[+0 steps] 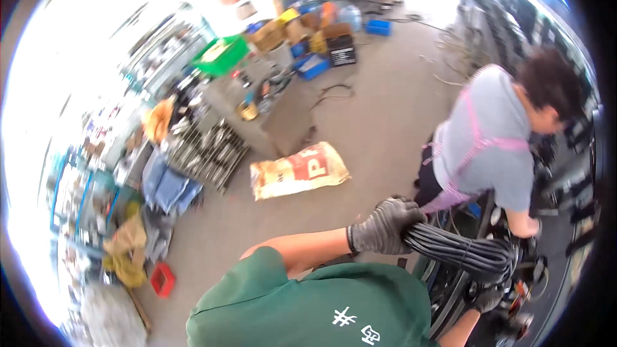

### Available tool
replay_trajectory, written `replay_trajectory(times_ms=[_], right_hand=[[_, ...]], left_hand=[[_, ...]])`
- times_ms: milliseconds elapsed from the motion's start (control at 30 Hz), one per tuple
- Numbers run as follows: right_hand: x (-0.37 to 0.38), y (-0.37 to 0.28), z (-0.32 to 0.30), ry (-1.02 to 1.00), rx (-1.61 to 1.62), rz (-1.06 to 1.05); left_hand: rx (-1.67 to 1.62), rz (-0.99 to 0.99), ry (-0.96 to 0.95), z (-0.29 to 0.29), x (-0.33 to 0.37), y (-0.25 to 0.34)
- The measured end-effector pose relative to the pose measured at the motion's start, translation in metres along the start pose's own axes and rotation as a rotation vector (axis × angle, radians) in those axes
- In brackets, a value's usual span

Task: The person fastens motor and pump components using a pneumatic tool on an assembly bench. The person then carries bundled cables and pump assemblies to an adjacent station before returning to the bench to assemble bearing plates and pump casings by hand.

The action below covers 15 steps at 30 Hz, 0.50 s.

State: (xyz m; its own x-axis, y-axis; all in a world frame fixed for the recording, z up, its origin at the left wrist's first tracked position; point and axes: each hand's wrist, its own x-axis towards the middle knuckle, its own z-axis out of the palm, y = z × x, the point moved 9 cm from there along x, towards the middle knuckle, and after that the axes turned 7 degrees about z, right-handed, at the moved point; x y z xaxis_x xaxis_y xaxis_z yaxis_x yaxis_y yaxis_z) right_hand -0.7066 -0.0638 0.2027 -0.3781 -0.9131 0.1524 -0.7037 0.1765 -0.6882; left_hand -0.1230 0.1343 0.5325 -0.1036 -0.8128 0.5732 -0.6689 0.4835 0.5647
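Note:
My left hand (389, 223), in a grey-striped work glove, is closed around one end of a thick bundle of black cable (459, 249). The bundle stretches to the right from it, its looped end tilted slightly downward. Just below that looped end is my right hand (488, 299), gloved in dark grey. Its fingers are small and partly hidden, so I cannot make out whether they grip the cable. A co-worker's bare hand (527, 226) reaches down beside the far side of the bundle, among dark parts.
The co-worker (479, 135) in a grey shirt bends over at the right, close to my bundle. A printed sack (299, 170) lies on the floor ahead. Leftward are a metal crate (209, 148), a green bin (220, 55) and a red tray (162, 279). Blue bins (378, 27) stand farther off.

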Motion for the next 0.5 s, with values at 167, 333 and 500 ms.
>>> replay_trajectory(times_ms=[167, 333, 500], right_hand=[[0.020, -0.081, 0.041, -0.261, -0.021, -0.202], [-0.018, -0.165, 0.055, -0.372, -0.030, -0.295], [-0.032, -0.216, 0.096, -0.525, -0.020, -0.391]], left_hand=[[0.195, -0.217, 0.133, -0.015, -0.058, -0.033], [0.326, -0.393, 0.179, -0.023, -0.097, -0.050], [0.395, -0.534, 0.171, -0.021, -0.136, -0.053]])
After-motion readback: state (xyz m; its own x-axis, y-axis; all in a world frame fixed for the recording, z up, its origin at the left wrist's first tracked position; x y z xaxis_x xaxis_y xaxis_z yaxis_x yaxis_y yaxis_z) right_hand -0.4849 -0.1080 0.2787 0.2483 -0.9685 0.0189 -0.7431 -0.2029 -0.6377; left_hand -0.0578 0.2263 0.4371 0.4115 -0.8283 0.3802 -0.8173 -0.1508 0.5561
